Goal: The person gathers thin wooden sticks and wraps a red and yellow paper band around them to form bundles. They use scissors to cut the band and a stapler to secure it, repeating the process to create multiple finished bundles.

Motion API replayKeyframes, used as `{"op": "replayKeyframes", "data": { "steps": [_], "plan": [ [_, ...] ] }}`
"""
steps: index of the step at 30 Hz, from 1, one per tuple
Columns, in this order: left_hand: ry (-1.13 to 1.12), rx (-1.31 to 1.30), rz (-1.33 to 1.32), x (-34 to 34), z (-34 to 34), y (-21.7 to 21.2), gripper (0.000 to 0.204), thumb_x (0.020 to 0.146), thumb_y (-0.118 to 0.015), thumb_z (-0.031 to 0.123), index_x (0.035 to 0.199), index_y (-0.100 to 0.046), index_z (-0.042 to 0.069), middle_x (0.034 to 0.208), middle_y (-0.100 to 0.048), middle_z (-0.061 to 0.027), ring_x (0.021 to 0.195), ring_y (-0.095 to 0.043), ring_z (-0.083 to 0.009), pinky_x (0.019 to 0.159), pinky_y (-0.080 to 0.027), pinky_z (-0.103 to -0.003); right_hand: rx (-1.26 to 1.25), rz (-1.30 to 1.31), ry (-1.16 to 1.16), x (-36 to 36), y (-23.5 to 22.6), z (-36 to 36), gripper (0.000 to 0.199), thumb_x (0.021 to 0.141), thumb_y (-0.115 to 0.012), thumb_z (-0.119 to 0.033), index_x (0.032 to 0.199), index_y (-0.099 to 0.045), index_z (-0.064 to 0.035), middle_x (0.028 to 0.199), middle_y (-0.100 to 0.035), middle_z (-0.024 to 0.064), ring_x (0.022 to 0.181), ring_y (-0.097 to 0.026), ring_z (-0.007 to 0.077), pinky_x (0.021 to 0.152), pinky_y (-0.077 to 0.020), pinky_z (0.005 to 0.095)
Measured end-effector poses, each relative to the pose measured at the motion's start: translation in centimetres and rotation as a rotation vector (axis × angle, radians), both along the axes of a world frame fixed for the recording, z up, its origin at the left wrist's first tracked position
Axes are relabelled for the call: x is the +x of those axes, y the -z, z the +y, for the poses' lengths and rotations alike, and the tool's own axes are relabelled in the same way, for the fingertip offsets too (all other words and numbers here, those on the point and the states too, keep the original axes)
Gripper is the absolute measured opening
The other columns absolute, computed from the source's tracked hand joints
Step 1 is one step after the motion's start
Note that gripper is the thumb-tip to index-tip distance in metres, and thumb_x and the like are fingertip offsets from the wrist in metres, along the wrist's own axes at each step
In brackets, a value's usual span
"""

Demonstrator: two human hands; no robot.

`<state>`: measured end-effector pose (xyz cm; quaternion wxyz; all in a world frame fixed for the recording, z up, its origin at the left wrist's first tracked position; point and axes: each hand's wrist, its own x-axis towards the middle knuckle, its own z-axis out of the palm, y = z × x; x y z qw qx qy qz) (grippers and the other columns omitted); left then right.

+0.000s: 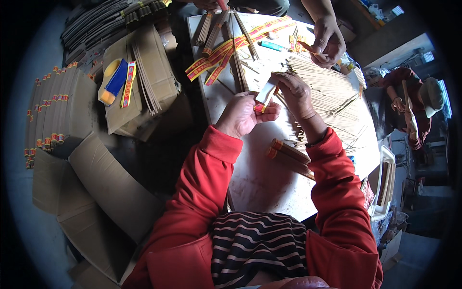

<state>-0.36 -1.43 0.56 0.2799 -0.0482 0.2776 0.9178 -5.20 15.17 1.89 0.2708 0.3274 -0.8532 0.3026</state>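
My left hand (pixel 243 114) is closed around a thin bundle of incense sticks (pixel 236 65) that runs away from me over the table. A paper label strip (pixel 266 91), white on its back with red and yellow on its face, stretches from this hand to my right one. The fingers of my right hand (pixel 297 94) pinch the strip's free end. Just right of my hands, many loose sticks (pixel 332 86) lie spread on the white table (pixel 250 188). Two thicker banded bundles (pixel 291 155) rest nearer to me, below my right wrist.
Red-and-yellow label strips (pixel 231 48) and a teal lighter (pixel 271 45) lie farther back. Another person's hand (pixel 329 41) reaches in at the far right. Cardboard boxes (pixel 110 188), a tape roll (pixel 111 72) and stacked bundles (pixel 50 106) stand left. Another person (pixel 414 101) is at the right.
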Motion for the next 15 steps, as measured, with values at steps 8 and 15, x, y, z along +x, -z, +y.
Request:
{"op": "replayKeyframes", "data": {
  "steps": [8, 15],
  "plan": [
    [0.022, -0.026, 0.062, 0.38, -0.18, -0.60, 0.021, 0.084, -0.043, 0.009, 0.095, -0.049, -0.007, 0.082, -0.058, -0.0185, 0.073, -0.060, -0.0245, 0.066, -0.052, -0.034, -0.205, -0.338, 0.103, 0.50, -0.12, -0.23, 0.017, 0.081, -0.053, -0.004, 0.095, -0.061, -0.0050, 0.073, -0.061, 0.0059, 0.067, -0.055, 0.0095, 0.062, -0.0446, 0.0217],
    [0.040, 0.017, 0.050, 0.27, -0.33, -0.45, 0.021, 0.085, -0.046, 0.012, 0.097, -0.051, -0.005, 0.084, -0.059, -0.0175, 0.070, -0.060, -0.0209, 0.064, -0.052, -0.030, -0.245, -0.369, 0.111, 0.27, 0.36, -0.03, 0.016, 0.081, -0.053, -0.004, 0.096, -0.060, -0.0050, 0.070, -0.060, 0.0044, 0.067, -0.054, 0.0077, 0.062, -0.0441, 0.0209]
  ]
}}
